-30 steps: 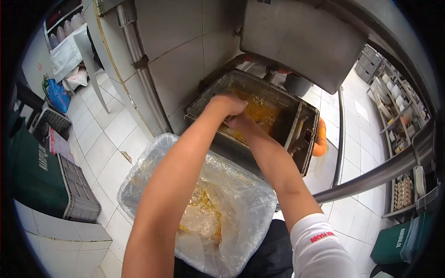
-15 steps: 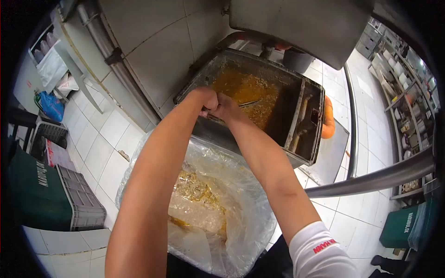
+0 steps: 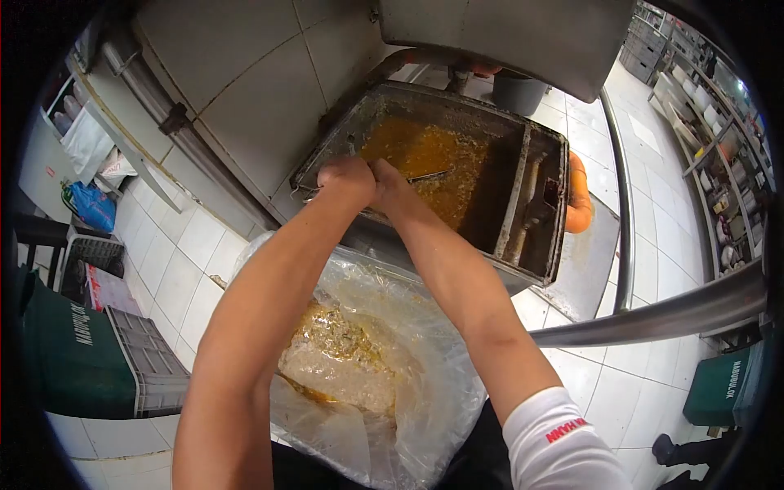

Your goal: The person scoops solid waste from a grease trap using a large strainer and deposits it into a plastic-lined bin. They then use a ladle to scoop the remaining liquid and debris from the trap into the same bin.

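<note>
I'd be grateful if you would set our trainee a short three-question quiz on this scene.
1. Multiple choice: where is the clear plastic bag that holds wet mush?
A) Behind the metal box
B) In front of the metal box, nearer the person
C) Inside the metal box

2. True or false: the left hand and right hand are far apart, over separate containers.

3. Fill in: the green bin at the picture's right edge bears the word ____.

Key: 1. B. 2. False; they are close together at the box's near side. 3. NABUBULOK.
</note>
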`<state>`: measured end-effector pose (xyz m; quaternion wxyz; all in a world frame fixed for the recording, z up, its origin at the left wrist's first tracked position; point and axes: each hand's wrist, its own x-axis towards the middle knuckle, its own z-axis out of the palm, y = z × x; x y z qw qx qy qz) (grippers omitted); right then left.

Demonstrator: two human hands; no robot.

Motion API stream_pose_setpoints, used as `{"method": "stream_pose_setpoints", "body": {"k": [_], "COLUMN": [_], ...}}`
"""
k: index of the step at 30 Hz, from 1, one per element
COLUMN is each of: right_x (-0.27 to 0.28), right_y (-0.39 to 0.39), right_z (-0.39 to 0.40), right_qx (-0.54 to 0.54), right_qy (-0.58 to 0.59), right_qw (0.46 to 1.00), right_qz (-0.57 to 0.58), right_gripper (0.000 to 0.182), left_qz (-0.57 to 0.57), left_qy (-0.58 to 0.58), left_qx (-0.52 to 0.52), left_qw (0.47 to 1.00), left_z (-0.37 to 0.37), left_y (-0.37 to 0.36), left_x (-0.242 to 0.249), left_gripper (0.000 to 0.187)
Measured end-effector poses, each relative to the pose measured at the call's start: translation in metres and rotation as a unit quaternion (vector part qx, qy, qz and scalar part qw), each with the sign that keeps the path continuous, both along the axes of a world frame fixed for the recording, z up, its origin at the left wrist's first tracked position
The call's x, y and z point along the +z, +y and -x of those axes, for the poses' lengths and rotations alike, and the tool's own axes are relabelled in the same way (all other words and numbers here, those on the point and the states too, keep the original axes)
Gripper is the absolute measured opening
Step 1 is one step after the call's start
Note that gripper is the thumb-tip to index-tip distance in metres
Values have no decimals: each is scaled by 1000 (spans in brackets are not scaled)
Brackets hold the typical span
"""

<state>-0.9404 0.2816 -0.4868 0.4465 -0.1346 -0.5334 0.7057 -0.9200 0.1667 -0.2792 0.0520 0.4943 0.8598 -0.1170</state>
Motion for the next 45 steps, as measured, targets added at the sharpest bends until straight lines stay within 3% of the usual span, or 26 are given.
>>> {"method": "stream_pose_setpoints", "body": {"k": [3,6,10,11,12,16,18,24,28,30,33,36,40,42,45], "right_x": [0,16,44,59,73,101,85,87,93,98,109,113,106,115,105], "right_y": [-6,-18,-28,-18,-17,-36,-30,-54,-72,-77,-91,-113,-135,-161,-162], "right_z": [-8,-20,-18,-12,-11,-25,-15,-14,-12,-8,-10,-17,-6,-11,-6], "right_qx": [-5,-16,-24,66,150,112,174,150,118,187,203,192,221,169,222], "right_qy": [14,34,54,26,-3,-37,70,145,110,119,90,69,71,-8,41], "right_qw": [1000,999,998,972,870,897,870,840,870,841,864,868,840,868,835], "right_qz": [-10,-27,-38,224,470,427,457,501,467,494,452,453,491,467,501], "right_gripper": [11,9,10,12,14,20,22,13,6,8,11,15,17,16,14], "left_qz": [2,38,-6,-4,-2,-14,-94,-157,-175,-162,-186,-230,-203,-193,-214], "left_qy": [7,5,58,46,33,54,102,98,107,98,85,39,47,39,16], "left_qx": [20,4,-15,-6,2,-15,-41,-40,-23,19,18,25,48,60,72], "left_qw": [1000,999,998,999,999,998,989,982,978,982,979,972,977,979,974], "left_z": [5,7,14,6,0,-2,-2,7,15,16,15,19,23,28,33], "left_y": [3,-1,-5,-11,-16,-26,-37,-65,-82,-88,-103,-117,-121,-123,-123], "left_x": [-14,-24,-38,-21,-11,-2,-6,-10,-8,4,12,0,-15,-25,-35], "left_gripper": [40,39,36,28,23,21,18,15,14,15,13,13,15,16,20]}}
